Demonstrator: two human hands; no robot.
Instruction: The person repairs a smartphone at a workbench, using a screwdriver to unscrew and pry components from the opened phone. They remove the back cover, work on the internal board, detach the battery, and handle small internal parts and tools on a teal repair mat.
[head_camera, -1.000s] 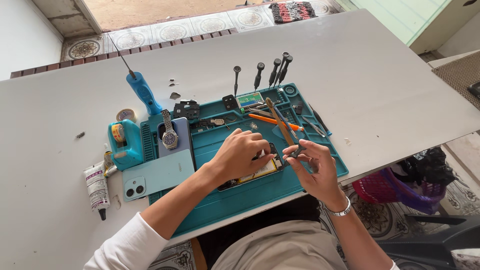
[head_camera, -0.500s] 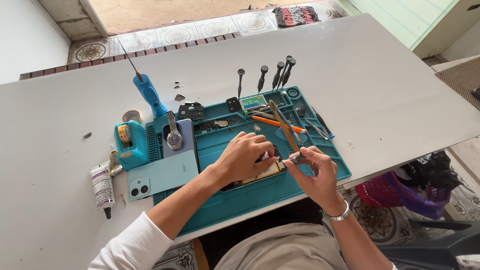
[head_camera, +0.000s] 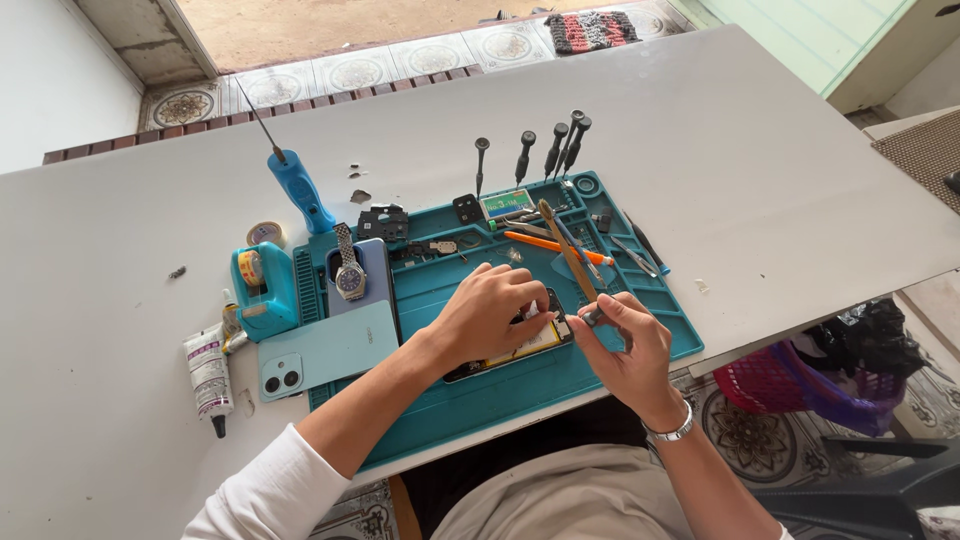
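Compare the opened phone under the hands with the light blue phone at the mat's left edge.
The opened phone lies mid-mat with its yellow insides showing; the light blue phone lies closed, back up, cameras visible. The left hand covers much of the opened one; nothing touches the blue one. Both lie flat on the teal work mat.

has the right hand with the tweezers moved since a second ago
Yes. The right hand has come down and slightly leftward along the teal mat, bringing the tweezers closer to the opened phone.
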